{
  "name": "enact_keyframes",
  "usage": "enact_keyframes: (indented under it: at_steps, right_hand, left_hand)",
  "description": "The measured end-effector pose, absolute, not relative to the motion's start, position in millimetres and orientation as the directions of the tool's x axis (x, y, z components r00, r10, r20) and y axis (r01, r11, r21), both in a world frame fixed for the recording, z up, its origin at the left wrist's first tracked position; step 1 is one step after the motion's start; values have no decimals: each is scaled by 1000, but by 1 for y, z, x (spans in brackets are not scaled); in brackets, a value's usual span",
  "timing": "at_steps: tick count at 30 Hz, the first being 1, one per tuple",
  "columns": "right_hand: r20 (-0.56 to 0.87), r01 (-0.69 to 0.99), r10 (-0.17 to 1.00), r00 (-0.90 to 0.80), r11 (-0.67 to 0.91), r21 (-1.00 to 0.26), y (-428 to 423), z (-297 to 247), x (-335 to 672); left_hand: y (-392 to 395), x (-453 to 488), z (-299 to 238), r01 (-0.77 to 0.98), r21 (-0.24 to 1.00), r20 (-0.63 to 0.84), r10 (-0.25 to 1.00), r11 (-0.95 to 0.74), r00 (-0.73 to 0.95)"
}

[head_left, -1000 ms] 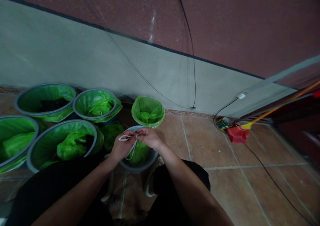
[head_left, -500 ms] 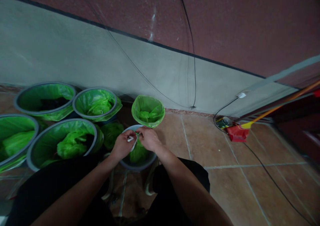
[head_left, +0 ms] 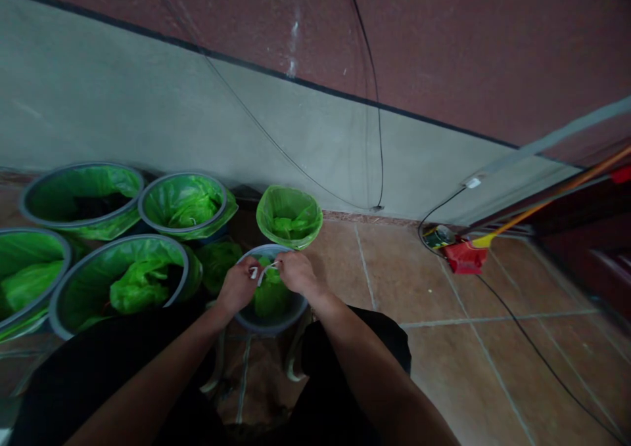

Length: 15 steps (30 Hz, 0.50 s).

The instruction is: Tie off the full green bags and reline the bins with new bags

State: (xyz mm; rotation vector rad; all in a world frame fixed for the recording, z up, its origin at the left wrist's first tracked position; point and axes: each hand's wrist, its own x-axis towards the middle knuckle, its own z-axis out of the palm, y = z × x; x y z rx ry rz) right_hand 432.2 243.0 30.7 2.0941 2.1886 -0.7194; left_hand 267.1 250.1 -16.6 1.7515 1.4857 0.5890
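Both hands are over a grey bin (head_left: 272, 328) between my feet, with a bunched green plastic bag (head_left: 270, 298) inside it. A thin white string (head_left: 267, 268) runs from one hand to the other above the bag. My left hand (head_left: 239, 284), at the bin's left rim, is closed on one end, and a short white tail sticks out of the fingers. My right hand (head_left: 296, 272) pinches the other end over the right side of the bin. Whether the string is joined to the bag, I cannot tell.
Just behind stands a small green-lined bin (head_left: 290, 241). Several larger bins with green liners, such as this grey-rimmed bin (head_left: 185, 268), crowd the left. On the right, a red dustpan (head_left: 466, 257) with a yellow handle lies near a black cable (head_left: 522, 334) on the tiles.
My hands have drawn slightly apart, the right one moving right. More of the white string now shows between them. The bins have kept their places.
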Motion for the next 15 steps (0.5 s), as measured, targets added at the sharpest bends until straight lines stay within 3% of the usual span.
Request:
enact_keyframes:
  at_steps: [4, 7, 12, 15]
  right_hand:
    - [-352, 979, 936, -23, -50, -197, 243, 20, 429]
    - [-349, 975, 937, 17, -93, -201, 245, 10, 429]
    - [-348, 948, 937, -37, -77, -308, 246, 4, 438]
    - [-314, 883, 936, -161, -6, -470, 240, -3, 439]
  left_hand:
    - [250, 271, -20, 732, 681, -224, 943, -31, 248]
    - [253, 272, -26, 750, 661, -276, 928, -5, 249]
    - [260, 264, -34, 691, 715, -304, 938, 108, 168]
    - [257, 263, -33, 462, 833, -385, 919, 305, 87]
